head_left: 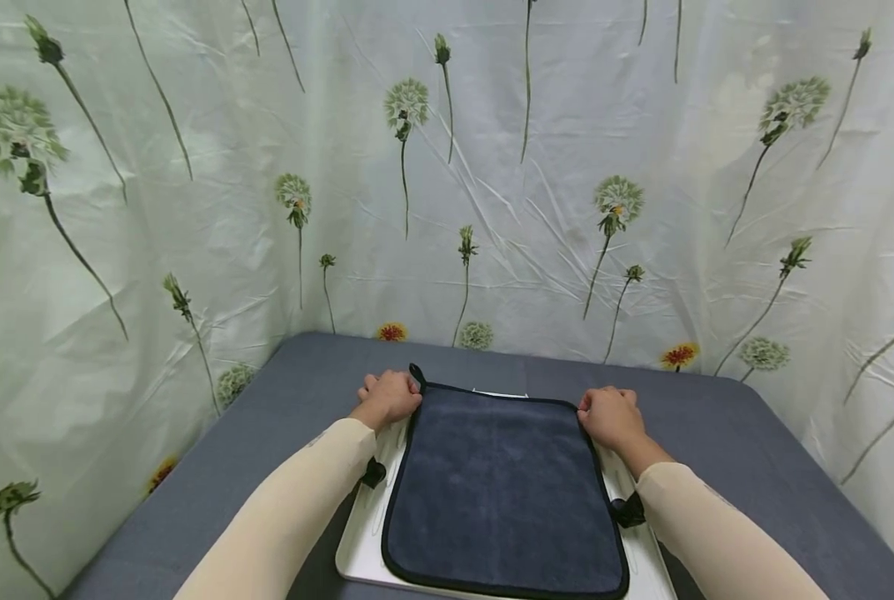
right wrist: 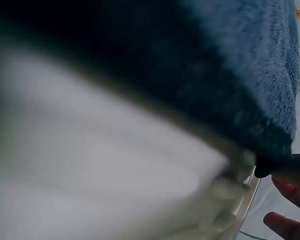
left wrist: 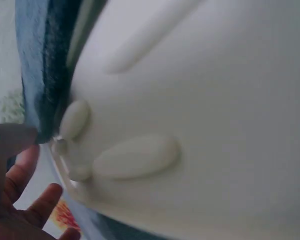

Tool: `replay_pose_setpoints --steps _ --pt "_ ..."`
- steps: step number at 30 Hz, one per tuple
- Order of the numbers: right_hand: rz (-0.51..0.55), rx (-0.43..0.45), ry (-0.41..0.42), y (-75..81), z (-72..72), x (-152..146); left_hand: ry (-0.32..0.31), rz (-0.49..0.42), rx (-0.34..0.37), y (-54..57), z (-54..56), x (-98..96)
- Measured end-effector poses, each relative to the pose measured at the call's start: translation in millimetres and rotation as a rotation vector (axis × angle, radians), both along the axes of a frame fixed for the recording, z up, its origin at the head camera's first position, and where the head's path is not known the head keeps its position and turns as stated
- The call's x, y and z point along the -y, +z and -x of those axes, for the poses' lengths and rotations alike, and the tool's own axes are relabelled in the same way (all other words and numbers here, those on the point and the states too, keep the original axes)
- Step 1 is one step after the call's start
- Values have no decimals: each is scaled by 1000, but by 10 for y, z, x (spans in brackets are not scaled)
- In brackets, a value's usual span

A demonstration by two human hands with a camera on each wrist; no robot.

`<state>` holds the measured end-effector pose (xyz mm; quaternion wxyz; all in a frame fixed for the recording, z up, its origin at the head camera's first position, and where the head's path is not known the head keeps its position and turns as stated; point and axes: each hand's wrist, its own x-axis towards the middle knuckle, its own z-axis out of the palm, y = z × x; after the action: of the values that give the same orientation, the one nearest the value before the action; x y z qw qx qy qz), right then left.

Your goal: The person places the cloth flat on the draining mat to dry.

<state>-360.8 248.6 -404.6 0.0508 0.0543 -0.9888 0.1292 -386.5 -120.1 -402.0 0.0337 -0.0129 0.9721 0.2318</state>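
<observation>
A dark blue-grey towel [head_left: 505,492] with black edging lies spread over a white tray [head_left: 362,533]; a small black loop [head_left: 417,373] sticks up at its far left corner. My left hand [head_left: 391,395] pinches that corner, and my right hand [head_left: 610,415] pinches the far right one. In the left wrist view, the towel edge [left wrist: 34,60] hangs beside the tray's white surface [left wrist: 225,120], which carries raised oval shapes, and fingers [left wrist: 44,204] show at the lower left. The right wrist view has the towel [right wrist: 250,55] held at its tip by the hand [right wrist: 290,200], above the blurred tray.
The tray stands on a table with a grey cloth [head_left: 716,433]. Behind and at both sides hangs a pale curtain [head_left: 506,208] printed with dandelions. Black wrist mounts [head_left: 628,510] sit under both forearms, close to the tray's sides.
</observation>
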Motion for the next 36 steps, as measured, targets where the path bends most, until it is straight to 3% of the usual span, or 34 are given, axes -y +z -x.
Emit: replay_pose_setpoints --steps 7,15,20,24,28,36 --pt "-19 -54 25 31 -162 2 -98 122 2 98 -158 -13" --pt "-166 -225 201 -42 -555 69 -160 191 -12 92 -401 8" --pt "-228 -265 281 -97 -817 101 -193 222 -31 69 -534 40" --pt "-268 -244 325 -56 -982 104 -246 239 -47 57 -658 78" --pt "-283 -195 384 9 -1129 80 -345 239 -78 42 -849 113" --pt "-193 -84 505 27 -1378 -65 -540 266 -54 111 -1267 102"
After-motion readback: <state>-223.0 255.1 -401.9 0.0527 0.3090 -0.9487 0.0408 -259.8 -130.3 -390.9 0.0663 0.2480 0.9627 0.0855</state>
